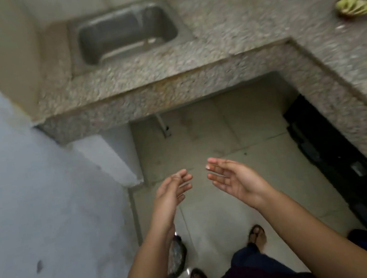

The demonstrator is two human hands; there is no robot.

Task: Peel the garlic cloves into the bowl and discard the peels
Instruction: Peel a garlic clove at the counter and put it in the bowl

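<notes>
Left hand (174,190) and right hand (232,179) both spread, empty, palms facing over grey tiled floor (201,135), probably shaking peel scraps toward dark round container (180,257) below; garlic cloves, bowl not in view.

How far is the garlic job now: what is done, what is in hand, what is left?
Done: unclear, no peeled garlic shows. In hand: nothing; the left hand and right hand are open above the floor. Left: cannot tell; the yellow-green thing on the counter is too blurred to name.
</notes>
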